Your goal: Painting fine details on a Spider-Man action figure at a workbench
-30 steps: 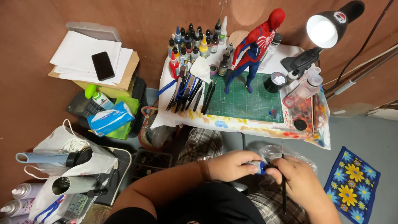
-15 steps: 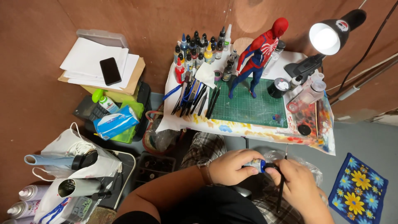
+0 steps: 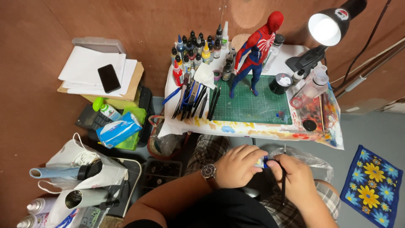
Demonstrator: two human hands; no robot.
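Note:
My left hand (image 3: 237, 165), with a wristwatch on its wrist, is closed around a small blue and white piece (image 3: 263, 163) over my lap. My right hand (image 3: 293, 176) pinches the same piece from the right and also holds a thin dark paintbrush (image 3: 284, 177) that points up toward the table. Most of the piece is hidden between my fingers. Ahead, a red and blue action figure (image 3: 255, 52) stands upright on a green cutting mat (image 3: 253, 105).
The low table (image 3: 270, 128) has a paint-stained cover, several paint bottles (image 3: 198, 50), a row of brushes and tools (image 3: 196, 99), a lit desk lamp (image 3: 327, 27) and a clear jar (image 3: 310, 90). Left: papers with a phone (image 3: 109, 78), a tissue pack (image 3: 119, 129), bags. A flowered mat (image 3: 373, 185) lies at right.
The view has shifted slightly, so the table sits a little further right and lower. My hands stay together on the small piece, barely moved.

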